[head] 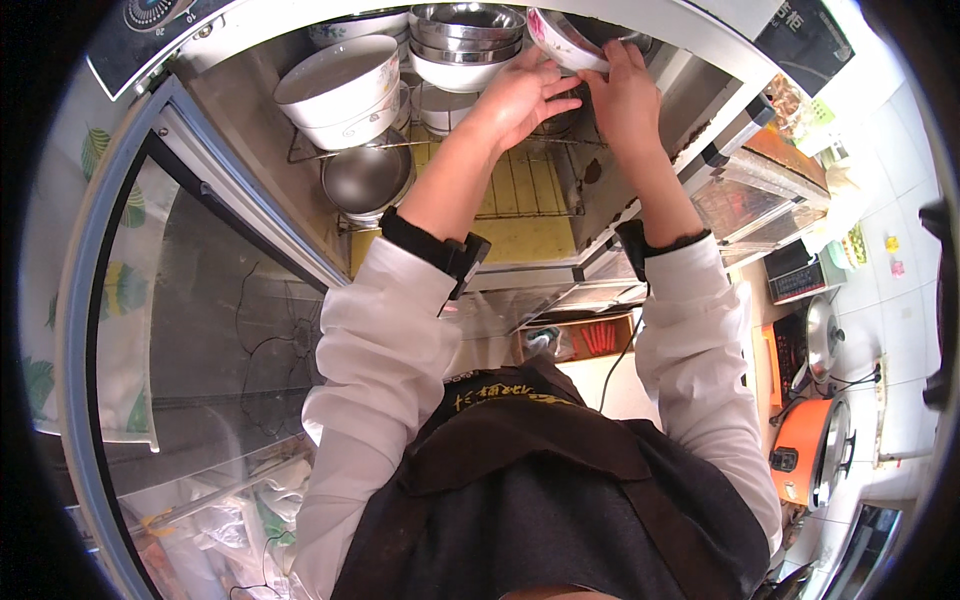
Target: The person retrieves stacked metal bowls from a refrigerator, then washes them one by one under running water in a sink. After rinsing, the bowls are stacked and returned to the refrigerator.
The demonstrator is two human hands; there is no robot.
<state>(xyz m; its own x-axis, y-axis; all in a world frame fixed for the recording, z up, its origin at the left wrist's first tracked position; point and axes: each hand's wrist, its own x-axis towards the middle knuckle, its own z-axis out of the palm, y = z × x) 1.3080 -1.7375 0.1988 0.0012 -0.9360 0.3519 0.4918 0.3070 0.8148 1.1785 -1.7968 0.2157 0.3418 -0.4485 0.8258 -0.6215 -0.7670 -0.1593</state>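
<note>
At the top of the view, inside a disinfection-type cabinet, a white bowl with pink flowers is tilted on its side. My right hand grips the bowl's lower rim. My left hand is just below and left of the bowl, its fingers spread; its fingertips come near the right hand, and whether they touch the bowl is not plain. Beside it, stacked steel bowls rest on a white bowl. Further left stand large white patterned bowls on a wire rack.
A steel bowl stands on the lower rack at the left. The framed glass door hangs open on the left. The cabinet's right wall is close to my right forearm. An orange electric cooker is at the right.
</note>
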